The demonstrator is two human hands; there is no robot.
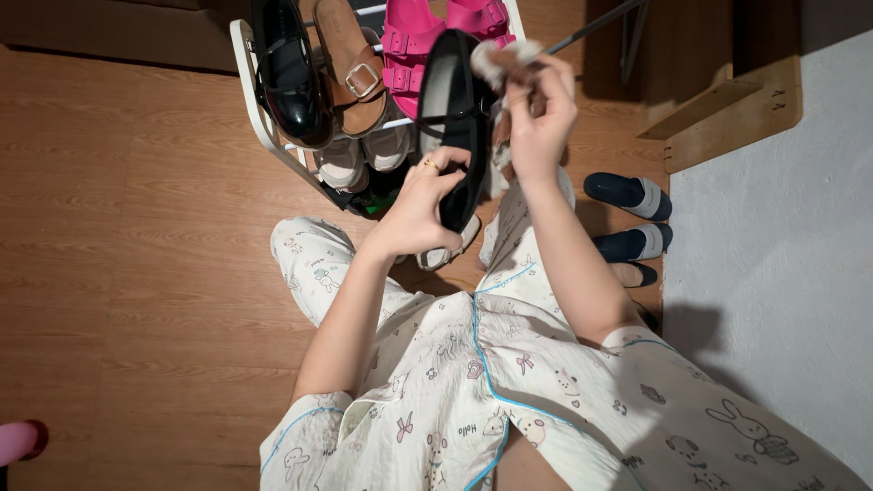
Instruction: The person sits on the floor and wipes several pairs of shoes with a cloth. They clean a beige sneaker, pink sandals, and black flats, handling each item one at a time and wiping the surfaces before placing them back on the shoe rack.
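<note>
Fingers (443,173) of the left hand (418,214) curl around a glossy black leather shoe (455,118), while the right hand (536,118) pinches a crumpled pale cloth (498,62) against it.

Held upright in front of the body just above the lap, the shoe is steadied low down by the left hand, probably so the upper part stays free for the cloth. Its surface is dark and shiny, with a pale inner lining showing along the opening. Right fingers are closed on the cloth; what else they grip is hard to tell. Just behind stands a white metal shoe rack (250,82) carrying a black patent loafer (291,73), a brown buckled sandal (350,68) and pink strapped sandals (436,32). Navy slippers (627,193) lie on the wooden floor (136,227) to the right.
</note>
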